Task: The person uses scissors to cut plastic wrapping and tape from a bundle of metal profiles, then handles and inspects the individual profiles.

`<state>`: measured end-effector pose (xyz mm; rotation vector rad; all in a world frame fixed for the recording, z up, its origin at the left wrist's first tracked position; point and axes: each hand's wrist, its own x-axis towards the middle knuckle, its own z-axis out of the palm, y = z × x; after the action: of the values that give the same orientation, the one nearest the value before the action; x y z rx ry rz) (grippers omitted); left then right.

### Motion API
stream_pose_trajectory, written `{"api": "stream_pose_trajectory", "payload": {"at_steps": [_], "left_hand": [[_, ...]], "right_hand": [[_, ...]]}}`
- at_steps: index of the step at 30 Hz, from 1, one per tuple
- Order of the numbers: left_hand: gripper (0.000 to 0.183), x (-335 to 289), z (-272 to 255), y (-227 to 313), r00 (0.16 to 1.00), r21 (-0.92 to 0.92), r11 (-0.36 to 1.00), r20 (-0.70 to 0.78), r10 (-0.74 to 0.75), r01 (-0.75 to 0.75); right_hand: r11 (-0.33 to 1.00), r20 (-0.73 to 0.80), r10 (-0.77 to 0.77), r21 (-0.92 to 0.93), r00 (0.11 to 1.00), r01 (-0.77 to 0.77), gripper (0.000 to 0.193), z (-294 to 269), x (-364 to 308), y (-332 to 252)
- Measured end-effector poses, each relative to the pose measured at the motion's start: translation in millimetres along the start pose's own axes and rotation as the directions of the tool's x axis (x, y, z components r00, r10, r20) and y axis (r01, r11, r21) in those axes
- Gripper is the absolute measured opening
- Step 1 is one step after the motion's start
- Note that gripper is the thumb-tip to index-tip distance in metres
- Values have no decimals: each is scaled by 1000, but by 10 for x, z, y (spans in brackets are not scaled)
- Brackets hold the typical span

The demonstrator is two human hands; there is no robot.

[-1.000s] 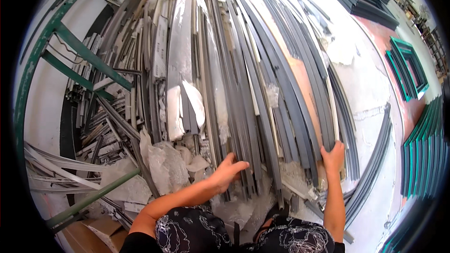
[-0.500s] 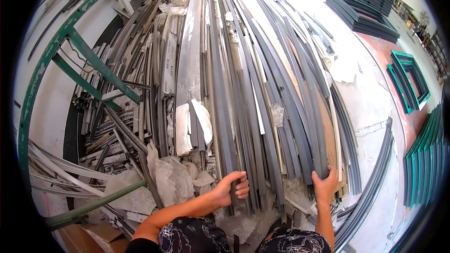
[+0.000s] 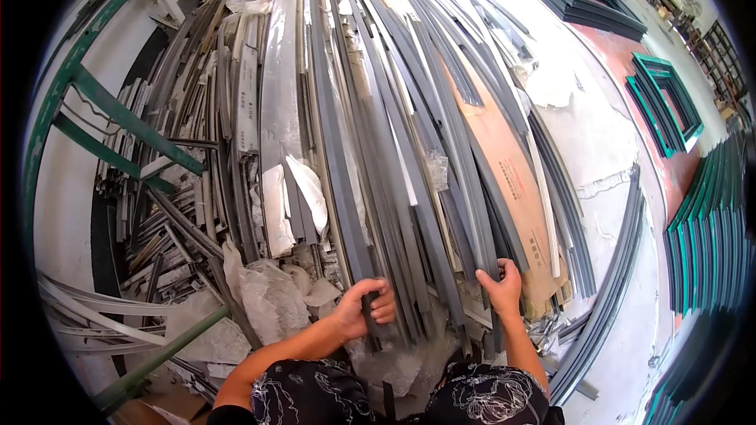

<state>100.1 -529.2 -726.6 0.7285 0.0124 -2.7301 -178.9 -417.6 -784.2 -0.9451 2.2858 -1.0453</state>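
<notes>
Long grey profile bars lie side by side, running away from me. My left hand [image 3: 366, 308] is closed around the near end of one grey profile bar [image 3: 346, 224], thumb on top and fingers curled round it. To the right, my right hand [image 3: 502, 290] grips the near end of another grey profile bar [image 3: 471, 212], thumb on its left side and fingers on its right. Beside that bar lies a brown cardboard-wrapped length [image 3: 512, 181] with red print. More dark profiles [image 3: 405, 267] lie between my hands.
A green metal frame [image 3: 94, 90] stands at the left over piled offcuts [image 3: 169, 236]. Crumpled clear plastic [image 3: 272, 299] lies near my left forearm. Dark curved strips [image 3: 610, 283] rest on the floor at the right, with green-edged frames [image 3: 669, 110] and stacked green-edged profiles [image 3: 709, 228] beyond.
My right hand has moved left with its profile bar, uncovering more of the brown cardboard-wrapped length. My left hand keeps its hold. The whole view has shifted a little to the right.
</notes>
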Motion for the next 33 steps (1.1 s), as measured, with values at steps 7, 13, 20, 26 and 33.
{"api": "stream_pose_trajectory", "payload": {"at_steps": [7, 13, 20, 26, 33], "left_hand": [[17, -35, -135, 38, 994, 45, 999, -105, 31, -26], [18, 17, -189, 7, 981, 57, 998, -190, 45, -35], [16, 30, -206, 16, 974, 95, 995, -218, 56, -36], [17, 52, -150, -5, 959, 123, 991, -271, 78, -45], [17, 74, -127, -6, 963, 124, 991, -256, 84, -53]], "right_hand": [[835, -217, -191, -549, 957, 42, 52, -651, 531, 9], [717, -139, -193, -695, 971, 43, 54, -1061, 993, 255], [768, -118, -267, -626, 957, 137, 55, -612, 861, 296], [687, -28, -442, -652, 896, 319, 55, -373, 683, -28], [428, 174, -447, -820, 878, 381, 50, 18, 336, 258]]}}
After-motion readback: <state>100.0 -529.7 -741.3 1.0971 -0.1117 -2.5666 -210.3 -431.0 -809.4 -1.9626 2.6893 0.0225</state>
